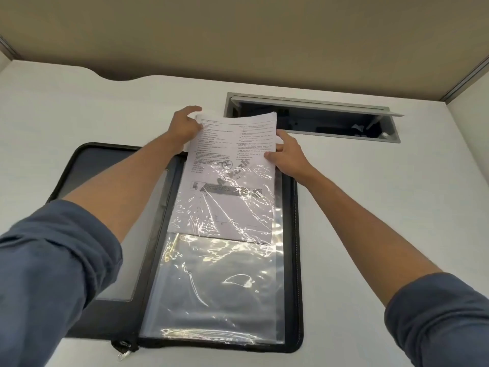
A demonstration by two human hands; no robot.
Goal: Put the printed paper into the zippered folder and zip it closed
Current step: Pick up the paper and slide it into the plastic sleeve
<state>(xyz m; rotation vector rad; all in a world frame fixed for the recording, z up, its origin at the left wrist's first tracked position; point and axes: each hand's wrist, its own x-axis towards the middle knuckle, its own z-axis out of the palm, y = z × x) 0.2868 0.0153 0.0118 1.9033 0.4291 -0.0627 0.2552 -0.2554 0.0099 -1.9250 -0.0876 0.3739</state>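
White desk fills most of the frame, surface plain and matte. Far edge has a curved cutout at upper left. Recessed cable tray set into the desk at upper centre-right, its grey hinged lid propped open and tilted up toward the back; dark interior, some dark cables or plugs inside at the right end, too small to tell. Beige partition panel runs across the top, with grey metal frame strips at the upper left corner and upper right.
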